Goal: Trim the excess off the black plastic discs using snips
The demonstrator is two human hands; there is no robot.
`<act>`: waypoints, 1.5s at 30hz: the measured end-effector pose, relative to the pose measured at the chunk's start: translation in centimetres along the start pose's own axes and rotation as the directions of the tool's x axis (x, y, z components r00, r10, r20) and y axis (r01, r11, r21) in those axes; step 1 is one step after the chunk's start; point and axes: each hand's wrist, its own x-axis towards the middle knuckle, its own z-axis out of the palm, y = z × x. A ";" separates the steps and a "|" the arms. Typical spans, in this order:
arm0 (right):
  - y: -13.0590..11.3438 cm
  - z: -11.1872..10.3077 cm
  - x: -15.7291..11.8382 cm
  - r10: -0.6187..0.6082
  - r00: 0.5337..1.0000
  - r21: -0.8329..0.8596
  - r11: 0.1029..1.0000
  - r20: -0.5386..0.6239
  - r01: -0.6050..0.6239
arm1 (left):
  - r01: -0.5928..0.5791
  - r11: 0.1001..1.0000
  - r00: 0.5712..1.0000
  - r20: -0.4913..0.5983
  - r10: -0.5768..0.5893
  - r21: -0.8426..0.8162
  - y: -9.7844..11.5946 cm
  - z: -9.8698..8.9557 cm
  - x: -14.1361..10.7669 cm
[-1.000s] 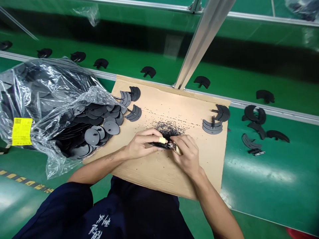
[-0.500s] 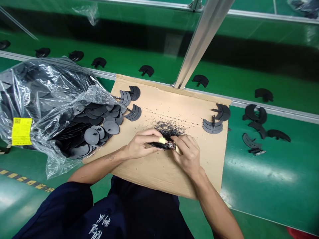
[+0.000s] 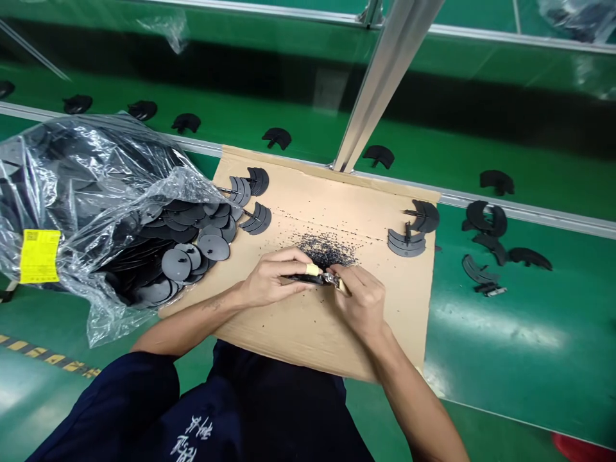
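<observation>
My left hand [image 3: 276,277] is closed on a flat black plastic part [image 3: 308,278], held edge-on above the cardboard. Pale yellow tape wraps one of its fingertips. My right hand [image 3: 362,296] is wrapped round small metal nippers [image 3: 331,278], whose jaws meet the right end of the black part. Most of the nippers' handles are hidden inside the palm. Just beyond both hands, a pile of tiny black plastic bits [image 3: 327,249] spreads over the cardboard sheet [image 3: 298,333].
A clear plastic bag [image 3: 91,173] spills black discs [image 3: 214,247] at the left. Curved black parts lie in groups on the cardboard's left [image 3: 257,218] and right [image 3: 407,242]. More curved parts [image 3: 486,218] rest on the green table. A metal post [image 3: 385,90] rises behind the cardboard.
My right hand's fingers have drawn in closer round the nippers' handles. My left hand stays nearly in place with the black part. The whole view has shifted slightly.
</observation>
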 end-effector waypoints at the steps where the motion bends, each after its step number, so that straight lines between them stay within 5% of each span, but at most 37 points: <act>1: 0.1 0.0 0.0 0.033 0.999 0.045 0.998 -0.010 -0.032 | -0.004 1.000 1.000 -0.003 0.004 0.007 0.0 0.0 0.0; 4: 0.5 0.0 -0.1 0.083 0.996 0.116 0.990 -0.009 -0.082 | -0.007 0.999 1.000 -0.001 0.007 0.036 0.0 -0.2 0.1; 15: 0.5 0.1 0.0 -0.023 0.997 0.011 1.000 0.069 0.023 | -0.037 0.992 0.998 0.047 0.031 0.120 0.2 -0.3 0.2; 27: 0.6 0.1 -0.2 -0.059 0.998 0.033 0.998 0.034 0.057 | -0.005 0.999 0.999 0.050 0.004 0.038 0.4 -0.1 0.1; 37: 0.2 -0.1 -0.3 -0.083 0.996 -0.111 0.990 0.024 0.085 | -0.002 1.000 0.999 0.054 0.000 0.023 0.4 0.0 -0.1; 45: 0.0 -0.3 0.3 0.196 0.979 0.307 0.930 0.049 -0.202 | 0.065 0.996 0.996 -0.069 -0.061 0.058 0.2 -0.1 0.0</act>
